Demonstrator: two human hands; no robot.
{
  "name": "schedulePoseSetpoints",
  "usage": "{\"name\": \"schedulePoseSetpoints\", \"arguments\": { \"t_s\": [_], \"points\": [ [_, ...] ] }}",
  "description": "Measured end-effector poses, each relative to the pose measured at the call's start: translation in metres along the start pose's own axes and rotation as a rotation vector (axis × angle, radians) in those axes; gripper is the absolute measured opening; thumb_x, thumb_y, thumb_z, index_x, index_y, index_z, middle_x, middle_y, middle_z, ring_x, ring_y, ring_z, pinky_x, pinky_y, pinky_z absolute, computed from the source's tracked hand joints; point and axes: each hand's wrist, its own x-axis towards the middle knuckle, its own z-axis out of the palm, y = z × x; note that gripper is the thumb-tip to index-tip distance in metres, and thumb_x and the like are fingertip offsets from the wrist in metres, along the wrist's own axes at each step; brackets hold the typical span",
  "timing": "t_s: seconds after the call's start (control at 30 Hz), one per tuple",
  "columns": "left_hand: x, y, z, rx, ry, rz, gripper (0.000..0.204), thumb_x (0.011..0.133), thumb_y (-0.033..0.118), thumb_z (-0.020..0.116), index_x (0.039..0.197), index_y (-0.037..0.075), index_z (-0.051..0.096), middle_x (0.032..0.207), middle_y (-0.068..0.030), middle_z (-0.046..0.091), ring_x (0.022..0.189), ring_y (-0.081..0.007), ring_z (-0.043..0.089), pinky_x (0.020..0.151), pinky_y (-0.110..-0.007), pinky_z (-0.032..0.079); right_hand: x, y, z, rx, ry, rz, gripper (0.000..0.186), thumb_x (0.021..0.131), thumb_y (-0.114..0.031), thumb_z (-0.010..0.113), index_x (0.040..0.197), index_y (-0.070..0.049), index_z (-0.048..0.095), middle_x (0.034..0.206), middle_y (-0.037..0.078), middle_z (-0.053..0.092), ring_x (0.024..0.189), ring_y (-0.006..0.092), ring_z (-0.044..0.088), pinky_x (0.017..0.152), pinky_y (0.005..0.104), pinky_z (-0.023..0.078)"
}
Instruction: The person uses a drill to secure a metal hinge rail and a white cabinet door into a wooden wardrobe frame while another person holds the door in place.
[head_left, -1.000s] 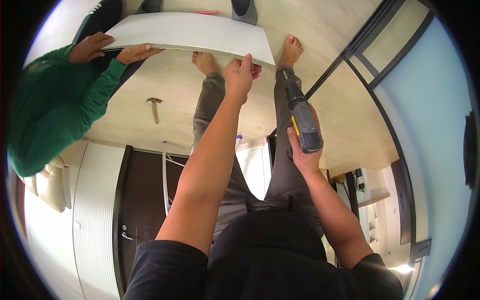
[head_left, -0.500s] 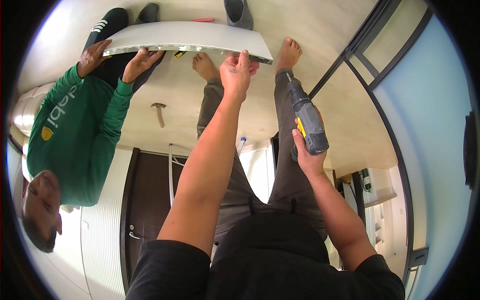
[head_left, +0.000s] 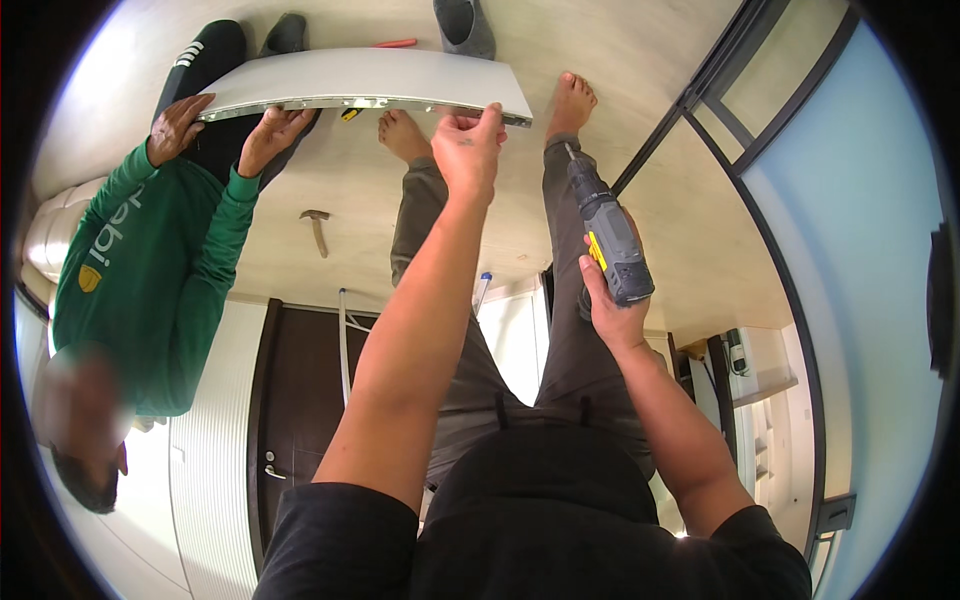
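Panel (head_left: 365,77) has tilted; pale lettering (head_left: 117,226) on green sweatshirt (head_left: 150,300).

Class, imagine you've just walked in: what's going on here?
The person's left hand grips a white panel near one end, while a co-worker's hands hold it toward the other. The person's right hand holds a drill, its tip apart from the panel. A hammer lies on the floor.
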Motion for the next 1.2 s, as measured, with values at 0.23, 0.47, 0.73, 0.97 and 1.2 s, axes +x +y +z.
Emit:
{"name": "schedulePoseSetpoints", "arguments": {
  "t_s": [0.23,0.47,0.73,0.97,1.2],
  "points": [
    [0.008,-0.034,0.025,0.185,0.239,0.102,0.048,0.083,0.020,0.089,0.110,0.000,0.055,0.099,-0.0148,0.065,0.092,-0.0312,0.067,0.087,-0.045,0.054,0.001,-0.003,0.005,-0.046,0.044,0.111,0.031,0.100,-0.020,0.083,0.121,0.001,0.075,0.105,0.011,0.078,0.097,0.0214,0.075,0.088,0.0374,0.058],
    [-0.023,-0.011,0.054,0.154,0.358,0.024,0.050,0.086,0.024,0.082,0.116,-0.004,0.053,0.105,-0.0213,0.068,0.101,-0.0391,0.070,0.094,-0.048,0.054,0.005,0.003,-0.009,0.049,-0.034,0.159,0.036,0.105,-0.006,0.071,0.139,0.003,0.064,0.126,0.011,0.074,0.114,0.0191,0.070,0.101,0.0349,0.055],
    [-0.020,0.000,0.050,0.221,0.313,-0.062,0.050,0.085,0.024,0.081,0.116,-0.003,0.053,0.106,-0.0229,0.071,0.102,-0.0404,0.072,0.094,-0.048,0.055,0.011,0.005,-0.007,0.025,-0.068,0.165,0.037,0.105,-0.003,0.069,0.141,0.002,0.063,0.128,0.009,0.072,0.114,0.0162,0.069,0.097,0.0322,0.057],
    [-0.012,-0.004,0.053,0.228,0.314,-0.045,0.051,0.084,0.026,0.082,0.113,-0.003,0.052,0.102,-0.0230,0.070,0.098,-0.0413,0.071,0.090,-0.049,0.056,0.015,0.005,-0.005,0.079,-0.071,0.196,0.034,0.105,-0.006,0.070,0.137,0.002,0.065,0.124,0.008,0.073,0.113,0.0173,0.070,0.100,0.0338,0.056],
    [-0.015,-0.004,0.047,0.233,0.306,-0.050,0.054,0.082,0.028,0.082,0.113,-0.002,0.050,0.104,-0.0243,0.070,0.101,-0.0420,0.072,0.091,-0.049,0.056,0.014,-0.003,0.001,0.023,-0.044,0.150,0.031,0.104,-0.006,0.072,0.133,0.003,0.067,0.122,0.009,0.074,0.111,0.0189,0.071,0.100,0.0355,0.056]
  ]
}}
